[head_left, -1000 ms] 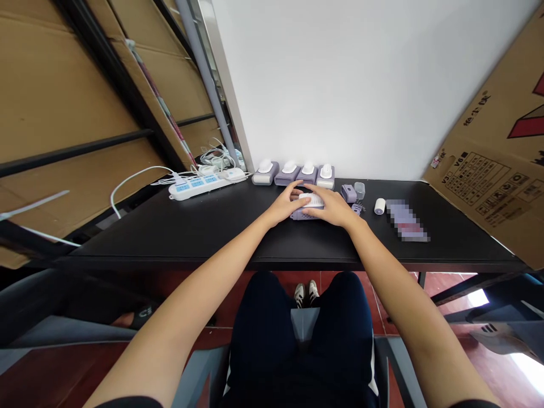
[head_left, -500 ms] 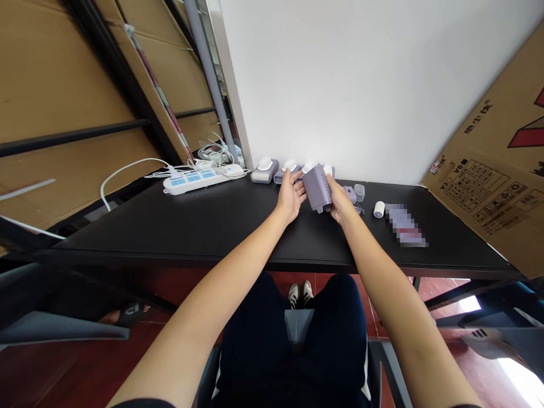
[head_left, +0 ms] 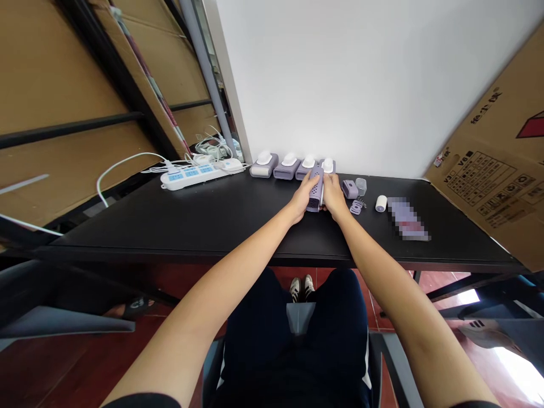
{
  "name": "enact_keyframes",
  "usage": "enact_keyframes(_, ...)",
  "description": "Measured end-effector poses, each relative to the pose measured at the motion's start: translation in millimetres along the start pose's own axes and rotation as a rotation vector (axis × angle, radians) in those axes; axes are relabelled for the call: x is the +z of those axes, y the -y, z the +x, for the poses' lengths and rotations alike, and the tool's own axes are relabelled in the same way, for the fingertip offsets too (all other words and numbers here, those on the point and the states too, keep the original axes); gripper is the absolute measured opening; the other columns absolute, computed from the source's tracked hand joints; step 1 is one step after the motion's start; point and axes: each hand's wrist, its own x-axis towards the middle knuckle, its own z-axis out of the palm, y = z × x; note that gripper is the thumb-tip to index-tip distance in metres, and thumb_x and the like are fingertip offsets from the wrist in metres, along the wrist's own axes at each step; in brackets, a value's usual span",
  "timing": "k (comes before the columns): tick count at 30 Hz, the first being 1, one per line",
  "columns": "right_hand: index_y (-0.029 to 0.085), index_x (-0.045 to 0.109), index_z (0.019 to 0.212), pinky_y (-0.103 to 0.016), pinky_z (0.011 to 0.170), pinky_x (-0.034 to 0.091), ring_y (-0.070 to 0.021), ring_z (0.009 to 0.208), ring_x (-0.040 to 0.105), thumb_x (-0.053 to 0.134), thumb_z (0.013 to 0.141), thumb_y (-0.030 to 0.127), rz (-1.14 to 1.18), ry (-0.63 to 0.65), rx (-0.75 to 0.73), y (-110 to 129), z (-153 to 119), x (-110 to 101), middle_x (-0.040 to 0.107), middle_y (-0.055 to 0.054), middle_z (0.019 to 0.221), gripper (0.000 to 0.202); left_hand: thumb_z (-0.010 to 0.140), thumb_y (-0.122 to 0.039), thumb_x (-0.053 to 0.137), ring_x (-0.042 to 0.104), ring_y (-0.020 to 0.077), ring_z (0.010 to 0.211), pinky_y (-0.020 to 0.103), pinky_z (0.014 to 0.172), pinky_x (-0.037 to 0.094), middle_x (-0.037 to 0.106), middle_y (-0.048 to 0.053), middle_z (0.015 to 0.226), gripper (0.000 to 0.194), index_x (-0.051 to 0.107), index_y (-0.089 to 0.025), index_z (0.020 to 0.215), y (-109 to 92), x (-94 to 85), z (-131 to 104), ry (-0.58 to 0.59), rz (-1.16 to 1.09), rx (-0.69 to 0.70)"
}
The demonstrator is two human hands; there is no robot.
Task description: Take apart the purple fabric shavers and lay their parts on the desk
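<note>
Between my two hands is a purple plastic housing (head_left: 315,190) dotted with small holes, upright just above or on the black tabletop. My left hand (head_left: 300,201) is closed around its left side. My right hand (head_left: 334,197) grips its right side, where a white strip shows along the edge. Fingertips behind the housing are hidden. Beyond it, along the wall, stands a row of several purple units with white tops, the leftmost unit (head_left: 264,170) lying at the far end. Right of my hands sit a small purple block (head_left: 350,189), a clear plastic cup (head_left: 361,186) and a flat purple piece (head_left: 356,208).
A white cylinder (head_left: 381,204) lies near a blurred-out flat item (head_left: 408,220) on the right of the black table (head_left: 212,226). To the left is a white power strip (head_left: 199,174) with tangled cables. A cardboard box (head_left: 488,164) leans at the right edge.
My left hand, spread and apart before, has closed onto the housing. The housing has turned so that its perforated narrow side faces me. My view has shifted slightly.
</note>
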Motion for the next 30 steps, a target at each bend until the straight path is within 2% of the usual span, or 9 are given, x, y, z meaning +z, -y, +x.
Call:
enact_keyframes(3,0.028,0.053,0.127,-0.038,0.059,0.058,-0.0266,0.06,0.065,0.036,0.116,0.057,0.054,0.011,0.109,6,0,-2,0.062,-0.003,0.083,0.035,0.101,-0.048,0.058,0.067,0.0196,0.068,0.03,0.059,0.056,0.073,0.006,0.103,0.049,0.059,-0.03,0.147,2,0.3,3,-0.031,-0.016,-0.007)
enact_keyframes(7,0.028,0.052,0.122,-0.036,0.056,0.057,-0.0265,0.059,0.066,0.037,0.114,0.051,0.074,0.035,0.113,4,4,-3,0.062,-0.003,0.084,0.028,0.102,-0.044,0.056,0.06,0.0169,0.057,0.03,0.053,0.051,0.067,0.004,0.089,0.04,0.061,-0.025,0.137,-2,4.3,0,-0.05,-0.04,-0.039)
enact_keyframes(10,0.029,0.053,0.119,-0.036,0.058,0.058,-0.0253,0.061,0.065,0.041,0.113,0.053,0.048,0.033,0.077,3,4,-4,0.062,-0.003,0.088,0.027,0.102,-0.043,0.057,0.058,0.0155,0.056,0.031,0.059,0.053,0.064,0.003,0.085,0.033,0.063,-0.025,0.129,-5,6.6,0,-0.057,-0.055,-0.042)
enact_keyframes(15,0.028,0.05,0.117,-0.041,0.067,0.059,-0.0265,0.057,0.064,0.038,0.116,0.054,-0.045,0.019,0.049,14,-8,-3,0.06,-0.002,0.082,0.029,0.103,-0.038,0.058,0.063,0.0166,0.068,0.032,0.071,0.056,0.067,0.004,0.092,0.026,0.066,-0.022,0.122,-2,4.0,7,-0.087,-0.083,0.019)
enact_keyframes(20,0.026,0.046,0.116,-0.043,0.071,0.059,-0.0271,0.058,0.065,0.038,0.117,0.053,-0.075,-0.012,0.081,23,-16,-3,0.063,-0.004,0.087,0.029,0.105,-0.038,0.055,0.071,0.0206,0.088,0.032,0.081,0.059,0.072,0.006,0.107,0.033,0.065,-0.022,0.132,3,-1.1,13,-0.064,-0.081,0.074)
enact_keyframes(24,0.027,0.048,0.112,-0.039,0.063,0.059,-0.0255,0.06,0.065,0.044,0.116,0.053,-0.036,0.026,0.021,16,-15,-6,0.062,-0.002,0.085,0.027,0.105,-0.038,0.056,0.071,0.0221,0.11,0.033,0.096,0.058,0.072,0.006,0.12,0.041,0.061,-0.024,0.143,7,-6.1,15,-0.077,-0.039,0.169)
enact_keyframes(27,0.027,0.049,0.113,-0.031,0.05,0.055,-0.0243,0.059,0.066,0.05,0.115,0.054,0.068,0.09,0.01,11,-14,-8,0.062,0.0,0.08,0.027,0.105,-0.041,0.058,0.071,0.0246,0.113,0.038,0.102,0.057,0.071,0.008,0.123,0.051,0.055,-0.025,0.153,9,-9.9,16,-0.085,-0.011,0.169)
enact_keyframes(30,0.027,0.048,0.115,-0.028,0.044,0.054,-0.0239,0.059,0.067,0.049,0.117,0.051,0.119,0.129,0.024,9,-14,-9,0.061,0.001,0.076,0.024,0.104,-0.043,0.059,0.07,0.0275,0.116,0.043,0.105,0.055,0.07,0.01,0.129,0.061,0.047,-0.023,0.16,8,-12.3,16,-0.068,0.01,0.162)
